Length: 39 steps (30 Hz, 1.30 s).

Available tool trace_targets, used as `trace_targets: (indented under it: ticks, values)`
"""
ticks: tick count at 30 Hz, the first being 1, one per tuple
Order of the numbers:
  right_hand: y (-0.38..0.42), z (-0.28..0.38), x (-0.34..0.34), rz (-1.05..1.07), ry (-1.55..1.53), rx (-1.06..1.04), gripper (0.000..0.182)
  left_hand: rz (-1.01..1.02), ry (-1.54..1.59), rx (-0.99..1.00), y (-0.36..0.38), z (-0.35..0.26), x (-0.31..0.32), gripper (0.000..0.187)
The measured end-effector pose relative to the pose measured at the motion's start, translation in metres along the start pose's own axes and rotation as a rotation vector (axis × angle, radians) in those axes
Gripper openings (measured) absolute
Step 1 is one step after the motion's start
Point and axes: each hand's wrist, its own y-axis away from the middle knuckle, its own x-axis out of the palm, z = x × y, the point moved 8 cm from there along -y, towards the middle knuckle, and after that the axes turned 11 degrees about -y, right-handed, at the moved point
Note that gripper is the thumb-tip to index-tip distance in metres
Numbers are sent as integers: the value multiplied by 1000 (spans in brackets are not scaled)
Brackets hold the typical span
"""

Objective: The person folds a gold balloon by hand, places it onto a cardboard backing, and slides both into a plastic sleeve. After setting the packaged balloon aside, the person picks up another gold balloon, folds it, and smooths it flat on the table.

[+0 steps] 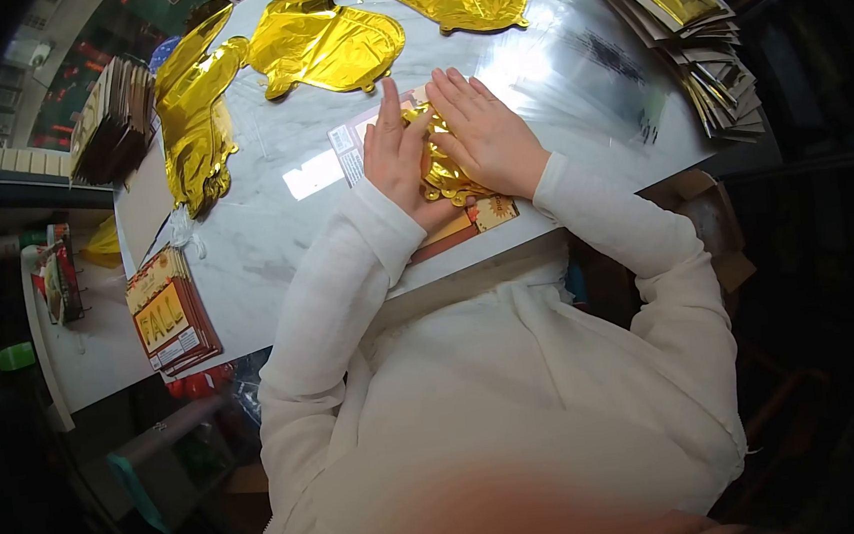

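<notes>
Both my hands press on a small folded gold foil balloon (448, 179) at the front of the table. My left hand (400, 159) stands along its left side, with the fingers stretched upward. Its palm edge touches the foil. My right hand (489, 140) lies flat over the foil's right side, fingers extended and close together. Beneath the foil lies a printed card (499, 213) with an autumn pattern and a label at its left end. My hands and the foil cover most of the card.
Gold foil balloons, one of them (334, 43), lie across the table's back and left. Stacked "FALL" cards (165, 313) sit at the left front corner. More card stacks stand at the back left (113, 121) and back right (679, 31). A white slip (313, 177) lies beside the card.
</notes>
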Motion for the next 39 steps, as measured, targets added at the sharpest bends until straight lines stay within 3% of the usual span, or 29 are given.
trace_targets:
  ticks: [1,4,7,9,11,12,20,22,23,26,29,32,34,37,38,39]
  values:
    - [0,0,-1,-3,3,0,60,-2,0,4,-1,-5,-3,114]
    - [-1,0,1,19,35,-5,64,-65,-272,-59,7,-29,-30,143]
    - [0,-1,2,29,26,19,66,-42,-245,-75,47,-52,-32,145]
    - [0,-1,2,27,43,11,68,29,-272,-120,75,-64,-28,140]
    - [1,-1,3,30,49,9,68,236,-385,-225,97,-62,-11,130]
    - [0,-1,3,30,58,8,68,312,-441,-197,102,-64,-4,115]
    - [0,-4,7,32,93,-5,69,238,-634,-116,129,-68,4,78]
    - [1,-5,8,32,92,-6,69,197,-803,-53,139,-79,-10,59]
    - [1,-5,8,29,97,-9,69,203,-805,-57,146,-79,-19,59]
    - [1,-2,7,26,97,-9,70,172,-520,80,162,-97,-53,36]
    - [1,-3,7,20,98,-15,72,126,-465,129,188,-98,-92,30]
    - [0,-2,6,14,96,-26,75,43,-509,5,209,-82,-136,26]
    - [0,-1,5,16,92,-30,77,-127,-639,-99,218,-71,-160,28]
    - [-1,1,5,28,107,-26,81,-9,-721,-126,202,-43,-144,32]
    - [-1,1,6,28,114,-26,83,134,-759,-87,203,-31,-132,46]
    - [-1,0,5,26,122,-25,84,129,-759,-85,196,-36,-136,46]
